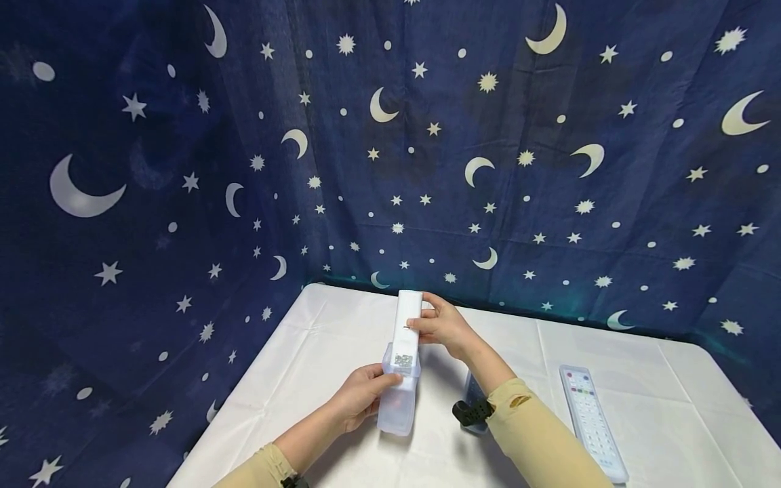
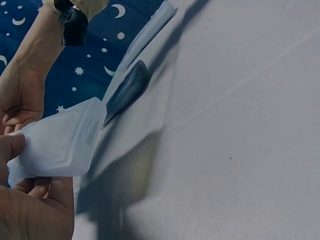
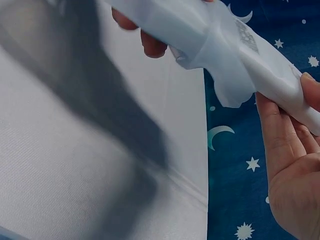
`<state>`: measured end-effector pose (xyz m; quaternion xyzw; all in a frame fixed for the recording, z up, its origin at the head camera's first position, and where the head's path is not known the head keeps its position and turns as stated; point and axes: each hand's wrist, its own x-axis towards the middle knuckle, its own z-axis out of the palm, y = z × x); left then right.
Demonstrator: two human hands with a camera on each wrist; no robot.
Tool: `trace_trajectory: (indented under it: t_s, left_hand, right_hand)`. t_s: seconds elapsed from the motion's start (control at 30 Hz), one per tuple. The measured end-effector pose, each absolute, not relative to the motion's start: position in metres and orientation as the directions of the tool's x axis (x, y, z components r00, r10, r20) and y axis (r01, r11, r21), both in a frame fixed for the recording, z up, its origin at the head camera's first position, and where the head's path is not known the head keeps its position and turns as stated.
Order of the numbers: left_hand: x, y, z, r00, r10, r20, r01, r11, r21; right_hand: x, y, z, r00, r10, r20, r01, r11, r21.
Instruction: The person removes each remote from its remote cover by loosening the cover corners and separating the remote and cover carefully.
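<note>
A white remote control (image 1: 407, 318) with a speckled label on its near end stands partway inside a translucent silicone cover (image 1: 396, 412). My left hand (image 1: 361, 394) grips the cover near its mouth, thumb on the upper face. The far end of the remote is pinched by my right hand (image 1: 447, 329), fingers along its right side. In the right wrist view the cover's mouth (image 3: 232, 92) flares loosely around the remote. The cover's closed end, with a slot in it, points toward the table in the left wrist view. Both things are held above the table.
On the white-clothed table (image 1: 665, 393), another white remote control (image 1: 592, 420) in a clear cover lies to the right. A dark, glossy object (image 2: 129, 90) lies partly behind my right wrist. A blue curtain (image 1: 427, 169) with moons and stars borders the table's back and left.
</note>
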<state>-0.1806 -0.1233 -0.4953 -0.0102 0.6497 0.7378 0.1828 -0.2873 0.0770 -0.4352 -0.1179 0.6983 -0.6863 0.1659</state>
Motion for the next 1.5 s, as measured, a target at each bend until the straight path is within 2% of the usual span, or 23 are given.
trace_trajectory:
  t_s: [0.3,0.6,1.0,1.5]
  left_hand:
    - [-0.1791,-0.1205,-0.4956,-0.924,0.291,-0.247,-0.289,-0.111,0.951]
    - [-0.1797,-0.1183,-0.4975,-0.931,0.254,-0.261,-0.3,-0.13,0.945]
    - [-0.1804,-0.1198,-0.4948,-0.937,0.239,-0.256,-0.275,-0.052,0.96]
    - [-0.1758,-0.1219,-0.496,-0.932,0.265,-0.249,-0.278,-0.08,0.957]
  right_hand:
    - [-0.2887,0.0792,-0.4366,-0.913,-0.392,-0.115,0.102,0.052,-0.993]
    - [-0.2889,0.0811,-0.4377,-0.896,-0.426,-0.124,0.116,0.043,-0.992]
    - [-0.2894,0.0774,-0.4395,-0.933,-0.343,-0.107,0.104,0.028,-0.994]
    - [-0.2904,0.0769,-0.4414,-0.937,-0.321,-0.136,0.125,0.053,-0.991]
